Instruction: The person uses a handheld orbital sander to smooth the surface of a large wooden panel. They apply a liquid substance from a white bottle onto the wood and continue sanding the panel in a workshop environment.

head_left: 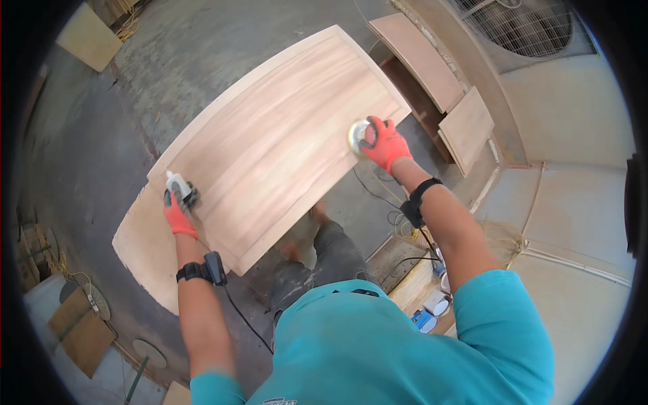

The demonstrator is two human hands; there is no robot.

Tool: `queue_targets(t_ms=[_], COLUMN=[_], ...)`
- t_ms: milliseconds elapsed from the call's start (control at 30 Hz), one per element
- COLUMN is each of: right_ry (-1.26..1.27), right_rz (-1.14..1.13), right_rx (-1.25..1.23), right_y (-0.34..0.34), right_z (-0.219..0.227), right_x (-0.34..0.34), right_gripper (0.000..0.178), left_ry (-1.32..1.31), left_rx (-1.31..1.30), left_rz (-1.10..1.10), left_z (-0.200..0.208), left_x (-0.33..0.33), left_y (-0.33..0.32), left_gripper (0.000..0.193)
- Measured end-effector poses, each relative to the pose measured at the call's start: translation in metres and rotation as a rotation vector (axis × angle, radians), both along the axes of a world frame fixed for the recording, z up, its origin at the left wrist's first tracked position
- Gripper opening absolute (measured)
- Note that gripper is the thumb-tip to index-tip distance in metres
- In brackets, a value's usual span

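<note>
A large pale wooden panel (pixel 283 128) with a raised frame border lies slanted in front of me, resting on a board (pixel 145 253) that shows at its left end. Wearing a red and dark grey glove, my left hand (pixel 179 212) is closed round a small white bottle with a pointed nozzle (pixel 177 182), over the panel's left end. My right hand (pixel 387 145), gloved alike, grips a round tool that looks like a sander (pixel 358 137), whitish with a yellow rim, at the panel's right near edge. Slight blur hides the tool's details.
Other wooden panels (pixel 466 128) lean on a brown cabinet (pixel 418 101) at the far right. A caged fan (pixel 520 27) stands behind them. Cables (pixel 398 219) trail on the floor at right, near tubs (pixel 437 304). Boards (pixel 81 331) lie at lower left.
</note>
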State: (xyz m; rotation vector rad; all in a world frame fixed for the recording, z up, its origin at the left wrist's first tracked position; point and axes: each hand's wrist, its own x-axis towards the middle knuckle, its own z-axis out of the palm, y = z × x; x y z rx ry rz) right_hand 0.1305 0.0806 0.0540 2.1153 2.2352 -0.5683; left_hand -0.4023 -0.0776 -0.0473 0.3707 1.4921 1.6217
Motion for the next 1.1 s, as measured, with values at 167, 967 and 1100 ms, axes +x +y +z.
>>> queue_targets(t_ms=[167,967,1100], right_ry=[-0.077,0.204,0.188], right_rz=[-0.143,0.789,0.957], right_rx=[0.056,-0.219,-0.255], right_y=[0.063,-0.11,-0.119], right_z=[-0.012,0.008,-0.005], right_x=[0.082,-0.174,-0.233], right_gripper=[0.088,0.08,0.075], left_ry=[0.032,-0.083,-0.092], left_rx=[-0.075,-0.002,-0.099], left_rz=[0.064,0.024,0.097], left_z=[0.019,0.034,0.03], left_x=[0.006,0.026,0.024], left_y=[-0.005,-0.006,-0.012], left_gripper=[0.04,0.044,0.045])
